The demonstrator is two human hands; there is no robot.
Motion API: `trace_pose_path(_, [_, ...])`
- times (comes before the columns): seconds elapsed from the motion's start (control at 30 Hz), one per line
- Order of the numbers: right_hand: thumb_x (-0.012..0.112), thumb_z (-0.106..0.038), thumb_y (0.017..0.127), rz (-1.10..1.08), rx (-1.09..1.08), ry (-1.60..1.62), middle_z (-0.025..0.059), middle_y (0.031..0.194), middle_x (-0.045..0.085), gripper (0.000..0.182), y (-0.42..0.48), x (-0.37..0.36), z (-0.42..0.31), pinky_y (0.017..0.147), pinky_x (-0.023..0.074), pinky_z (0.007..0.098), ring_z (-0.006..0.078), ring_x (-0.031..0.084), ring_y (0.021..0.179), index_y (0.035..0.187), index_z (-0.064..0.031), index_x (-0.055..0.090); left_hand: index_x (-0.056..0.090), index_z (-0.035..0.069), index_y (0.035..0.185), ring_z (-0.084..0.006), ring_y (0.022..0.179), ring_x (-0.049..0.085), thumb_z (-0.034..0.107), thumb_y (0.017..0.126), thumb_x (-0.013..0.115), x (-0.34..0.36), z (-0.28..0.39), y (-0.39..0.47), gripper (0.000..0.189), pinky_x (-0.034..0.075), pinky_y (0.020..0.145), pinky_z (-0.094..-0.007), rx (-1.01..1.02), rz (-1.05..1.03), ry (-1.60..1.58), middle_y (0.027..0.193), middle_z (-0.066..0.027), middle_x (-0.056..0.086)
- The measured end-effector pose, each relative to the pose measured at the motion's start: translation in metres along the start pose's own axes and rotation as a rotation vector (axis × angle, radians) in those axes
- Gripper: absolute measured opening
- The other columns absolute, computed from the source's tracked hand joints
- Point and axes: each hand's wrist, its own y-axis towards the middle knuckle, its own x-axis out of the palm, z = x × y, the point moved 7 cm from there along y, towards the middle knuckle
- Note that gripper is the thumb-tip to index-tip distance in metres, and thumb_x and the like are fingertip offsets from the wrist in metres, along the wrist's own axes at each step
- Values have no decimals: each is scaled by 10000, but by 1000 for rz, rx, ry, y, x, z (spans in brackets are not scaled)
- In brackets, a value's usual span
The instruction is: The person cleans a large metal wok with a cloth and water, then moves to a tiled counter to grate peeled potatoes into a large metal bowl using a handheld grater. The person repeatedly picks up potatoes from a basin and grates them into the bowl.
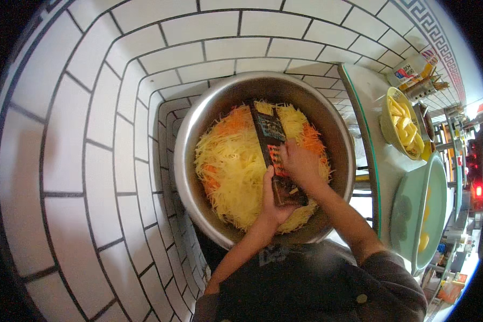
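A long, dark-framed slicer-grater (259, 126) lies tilted across the inside of a large round stainless steel pot (188, 141). My left hand (274, 209) grips its near end, thumb along the side edge. On the middle of the grating surface rests my right hand (304, 163), its fingers curled down. Whether a piece of food is under those fingers is hidden. Pale yellow shreds, looking like potato (233, 171), fill much of the pot beneath the grater. Orange shreds, looking like carrot (312, 137), show among them at several spots.
A white tiled wall (221, 24) curves close around the pot's left and far sides. To the right runs a counter (366, 96) with a bowl (387, 129) of pale yellow cut pieces, a green basin (406, 201) holding yellow pieces, and a perforated metal holder (422, 90) with sticks.
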Motion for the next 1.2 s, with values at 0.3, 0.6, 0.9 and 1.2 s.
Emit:
trace_pose_path(0.3, [476,-317,881,-61,-182,73,214,668,610,341,-28,-20,-10,555,485,491,379,612,596,914,19,523,504,153,1190,-317,970,556,665,788,471,-6,4,2,652,472,800,-504,17,-28,15,1049,-84,572])
trace_pose_path(0.6, [467,-280,892,93,-56,36,209,638,598,318,62,10,14,549,489,474,362,615,608,896,30,540,487,173,1240,-331,1082,512,630,819,434,2,-4,9,624,426,889,-532,-70,-83,82,1189,-86,545])
trace_pose_path(0.9, [437,-299,904,-64,-44,29,202,623,601,330,-31,1,-1,515,475,497,370,604,547,982,18,486,515,169,1205,-297,1038,538,643,805,442,-2,2,-1,624,444,870,-511,11,-9,55,1138,-85,569])
trace_pose_path(1.2, [462,-286,896,-22,-131,129,206,630,600,298,4,-3,-3,563,486,493,367,615,590,887,9,505,504,162,1213,-302,1015,539,633,807,450,7,3,-7,625,445,849,-521,-18,62,80,1121,-77,569])
